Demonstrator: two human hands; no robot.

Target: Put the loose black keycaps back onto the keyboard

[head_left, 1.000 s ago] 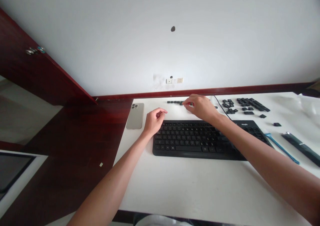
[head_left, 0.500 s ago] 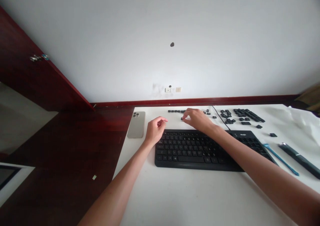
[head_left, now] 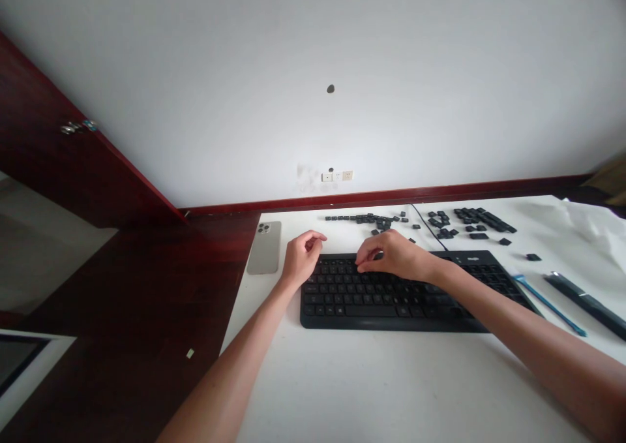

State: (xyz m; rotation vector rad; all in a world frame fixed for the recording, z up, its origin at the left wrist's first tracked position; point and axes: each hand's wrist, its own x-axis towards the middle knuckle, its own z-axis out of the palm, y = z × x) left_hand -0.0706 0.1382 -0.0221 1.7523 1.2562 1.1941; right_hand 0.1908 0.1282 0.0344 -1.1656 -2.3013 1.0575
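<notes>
A black keyboard (head_left: 372, 311) lies across the white table, and some spots toward its right side have no keycaps. Over its upper rows is my right hand (head_left: 391, 255), thumb and forefinger pinched at the keys; the keycap between them is mostly hidden by the fingertips. My left hand (head_left: 303, 257) rests by the keyboard's upper left corner, fingers curled in with nothing visible in them. Behind the keyboard, loose black keycaps (head_left: 372, 218) form a row and a small heap. More keycaps (head_left: 482, 218) are scattered to the right of the cable.
A phone (head_left: 265, 247) lies face down at the table's left edge. Right of the keyboard are a blue stick-like tool (head_left: 550, 305) and a dark long-handled tool (head_left: 587, 305). The keyboard cable (head_left: 429, 226) runs toward the back edge. White plastic sheeting (head_left: 591, 231) sits far right.
My right hand has come from the loose keycaps behind the keyboard, a keycap at its fingertips, down onto the upper key rows. My left hand has stayed about where it was.
</notes>
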